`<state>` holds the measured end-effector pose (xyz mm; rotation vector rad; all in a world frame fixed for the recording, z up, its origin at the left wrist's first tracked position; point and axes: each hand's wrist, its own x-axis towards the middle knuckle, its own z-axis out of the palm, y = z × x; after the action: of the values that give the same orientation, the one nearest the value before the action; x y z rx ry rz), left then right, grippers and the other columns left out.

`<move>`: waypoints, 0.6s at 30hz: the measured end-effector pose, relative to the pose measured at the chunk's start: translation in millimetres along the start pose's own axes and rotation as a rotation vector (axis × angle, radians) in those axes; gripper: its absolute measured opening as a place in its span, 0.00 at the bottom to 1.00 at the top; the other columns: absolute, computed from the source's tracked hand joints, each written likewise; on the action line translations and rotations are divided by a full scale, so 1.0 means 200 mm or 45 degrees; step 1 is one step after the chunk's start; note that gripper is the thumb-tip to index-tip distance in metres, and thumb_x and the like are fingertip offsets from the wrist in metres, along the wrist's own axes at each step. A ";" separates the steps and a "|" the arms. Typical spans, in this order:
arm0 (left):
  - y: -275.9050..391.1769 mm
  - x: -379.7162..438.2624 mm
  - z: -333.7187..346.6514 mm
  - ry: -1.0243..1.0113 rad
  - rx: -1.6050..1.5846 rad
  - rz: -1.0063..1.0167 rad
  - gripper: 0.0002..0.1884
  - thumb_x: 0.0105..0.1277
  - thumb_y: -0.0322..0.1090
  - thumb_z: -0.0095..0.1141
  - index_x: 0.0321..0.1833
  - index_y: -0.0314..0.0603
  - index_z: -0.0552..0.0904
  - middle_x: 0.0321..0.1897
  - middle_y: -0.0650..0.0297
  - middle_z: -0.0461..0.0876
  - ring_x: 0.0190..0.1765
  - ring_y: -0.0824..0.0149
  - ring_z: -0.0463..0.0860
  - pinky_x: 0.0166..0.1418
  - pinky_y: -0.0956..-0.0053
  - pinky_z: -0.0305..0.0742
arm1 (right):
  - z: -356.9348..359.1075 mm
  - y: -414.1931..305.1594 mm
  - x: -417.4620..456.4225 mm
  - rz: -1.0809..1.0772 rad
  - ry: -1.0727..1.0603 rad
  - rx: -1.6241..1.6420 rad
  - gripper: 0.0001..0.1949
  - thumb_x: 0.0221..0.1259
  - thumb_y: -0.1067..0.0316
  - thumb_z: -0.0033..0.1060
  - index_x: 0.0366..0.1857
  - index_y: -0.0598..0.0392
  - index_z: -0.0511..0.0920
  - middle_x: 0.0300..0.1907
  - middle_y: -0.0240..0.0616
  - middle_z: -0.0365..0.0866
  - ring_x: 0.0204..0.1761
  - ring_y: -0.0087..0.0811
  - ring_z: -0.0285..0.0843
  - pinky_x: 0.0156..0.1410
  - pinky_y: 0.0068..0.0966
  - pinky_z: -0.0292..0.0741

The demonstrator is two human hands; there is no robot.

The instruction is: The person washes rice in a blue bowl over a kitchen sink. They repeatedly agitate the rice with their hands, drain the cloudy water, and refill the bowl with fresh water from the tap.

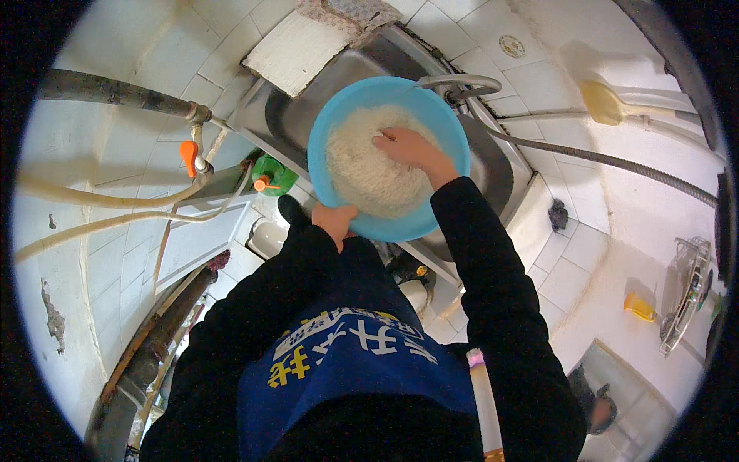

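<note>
A round light-blue plastic basin (407, 228) rests over a stainless steel sink (491, 167), holding a wide bed of pale grain that looks like rice (369, 167). My left hand (335, 220) grips the basin's near-left rim, thumb on top. Above the middle of the grain, my right hand (407, 147) touches its surface with bent fingers; its fingertips are partly hidden, and I cannot tell whether it holds any grain. A curved faucet spout (462, 81) reaches over the basin's far-right rim.
A white board (297, 52) lies across the sink's far-left corner. Left of the sink stands a green bottle with an orange cap (274, 176). Hoses and an orange-handled valve (189, 157) line the left wall. A flexible hose (606, 159) runs right; a wire rack (687, 294) hangs there.
</note>
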<state>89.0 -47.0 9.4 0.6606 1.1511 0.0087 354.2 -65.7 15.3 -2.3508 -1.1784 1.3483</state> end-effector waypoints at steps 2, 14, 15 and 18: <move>0.00 0.01 -0.01 -0.019 -0.012 -0.012 0.18 0.61 0.25 0.62 0.55 0.35 0.80 0.45 0.56 0.86 0.40 0.54 0.88 0.39 0.58 0.87 | 0.02 -0.06 -0.08 -0.067 -0.045 0.002 0.32 0.73 0.41 0.52 0.69 0.55 0.78 0.67 0.55 0.80 0.68 0.54 0.77 0.73 0.42 0.72; 0.04 -0.03 0.01 0.000 -0.055 -0.082 0.18 0.60 0.26 0.64 0.54 0.34 0.81 0.44 0.58 0.86 0.40 0.57 0.88 0.39 0.62 0.87 | -0.01 0.24 0.22 -0.115 0.475 -0.252 0.30 0.71 0.45 0.58 0.68 0.55 0.77 0.64 0.57 0.81 0.66 0.55 0.78 0.73 0.47 0.73; 0.04 -0.03 0.00 0.019 -0.023 -0.064 0.18 0.60 0.27 0.64 0.54 0.34 0.81 0.44 0.57 0.86 0.40 0.57 0.88 0.39 0.62 0.87 | -0.02 0.17 0.25 -0.045 0.427 -0.121 0.30 0.71 0.44 0.58 0.68 0.56 0.78 0.64 0.57 0.81 0.67 0.55 0.78 0.73 0.47 0.73; 0.08 -0.07 0.02 0.049 0.010 -0.033 0.20 0.60 0.23 0.63 0.57 0.28 0.79 0.48 0.50 0.86 0.43 0.50 0.89 0.39 0.56 0.89 | 0.03 0.04 0.30 -0.040 0.373 0.058 0.30 0.71 0.43 0.58 0.65 0.57 0.79 0.63 0.57 0.82 0.66 0.55 0.79 0.71 0.47 0.74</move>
<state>91.3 -40.7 29.6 0.6551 1.1971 -0.0053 370.0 -30.5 -31.2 -2.3839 -1.0797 0.9670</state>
